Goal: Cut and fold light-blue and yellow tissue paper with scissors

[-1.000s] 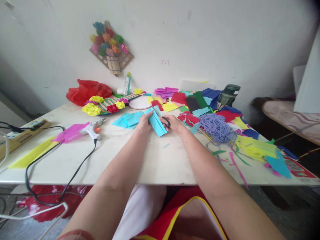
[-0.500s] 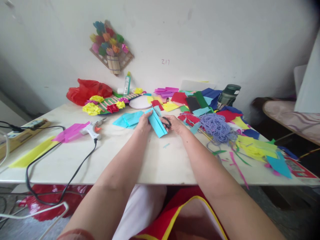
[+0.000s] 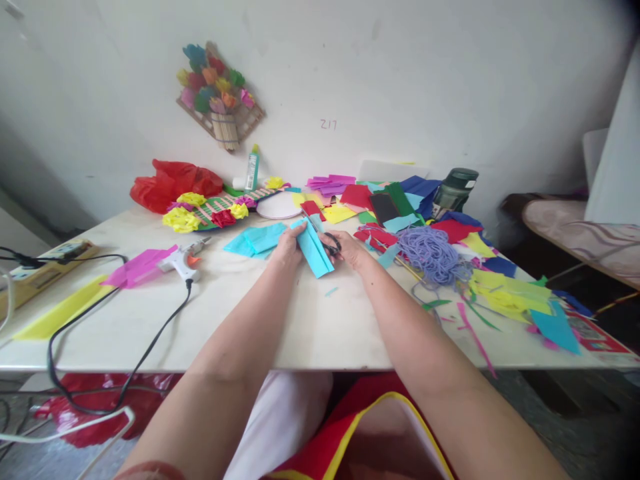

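A folded light blue paper [image 3: 316, 252] is pinched in my left hand [image 3: 287, 247] over the middle of the white table [image 3: 240, 313]. My right hand [image 3: 350, 248] is closed round black-handled scissors [image 3: 327, 247], whose blades lie against the right side of the blue paper. More light blue sheets [image 3: 256, 238] lie flat just left of my left hand. A tiny blue scrap [image 3: 331, 291] rests on the table below the paper.
A glue gun [image 3: 181, 261] with a black cord lies left, beside pink paper [image 3: 136, 267] and a yellow strip [image 3: 55, 313]. Purple yarn [image 3: 433, 253], coloured paper scraps and a green jar [image 3: 454, 190] crowd the right. Paper flowers [image 3: 197, 212], a red bag [image 3: 173, 181] and a glue bottle [image 3: 253, 168] stand at the back.
Almost nothing differs: both hands stay on the blue paper and scissors, and the view has shifted very slightly.
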Demonstrator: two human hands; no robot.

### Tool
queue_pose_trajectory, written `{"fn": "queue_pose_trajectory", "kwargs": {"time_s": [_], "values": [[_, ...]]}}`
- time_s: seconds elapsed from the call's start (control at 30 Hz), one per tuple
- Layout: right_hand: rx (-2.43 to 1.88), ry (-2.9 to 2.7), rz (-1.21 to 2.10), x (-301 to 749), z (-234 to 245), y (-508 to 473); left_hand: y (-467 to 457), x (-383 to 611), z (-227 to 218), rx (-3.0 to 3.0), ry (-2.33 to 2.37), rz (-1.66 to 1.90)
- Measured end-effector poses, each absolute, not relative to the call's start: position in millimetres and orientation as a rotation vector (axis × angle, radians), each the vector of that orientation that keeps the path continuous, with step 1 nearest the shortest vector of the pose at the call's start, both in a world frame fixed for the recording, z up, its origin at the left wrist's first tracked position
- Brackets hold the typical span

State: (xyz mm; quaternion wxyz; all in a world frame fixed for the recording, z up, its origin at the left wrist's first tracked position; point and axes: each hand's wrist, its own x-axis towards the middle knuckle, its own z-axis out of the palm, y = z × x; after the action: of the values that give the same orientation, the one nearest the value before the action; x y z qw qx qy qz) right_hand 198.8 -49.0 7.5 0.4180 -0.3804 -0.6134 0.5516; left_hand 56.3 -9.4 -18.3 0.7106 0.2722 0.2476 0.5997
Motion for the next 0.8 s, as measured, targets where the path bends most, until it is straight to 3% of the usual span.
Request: {"fn": "queue_pose_trajectory", "kwargs": {"time_s": [0.8], "values": [[-0.940,-1.487,1.432,199.5,7.2,-47.7,-12.0,57.6,-15.9,0.653,0.593,1.366]]}}
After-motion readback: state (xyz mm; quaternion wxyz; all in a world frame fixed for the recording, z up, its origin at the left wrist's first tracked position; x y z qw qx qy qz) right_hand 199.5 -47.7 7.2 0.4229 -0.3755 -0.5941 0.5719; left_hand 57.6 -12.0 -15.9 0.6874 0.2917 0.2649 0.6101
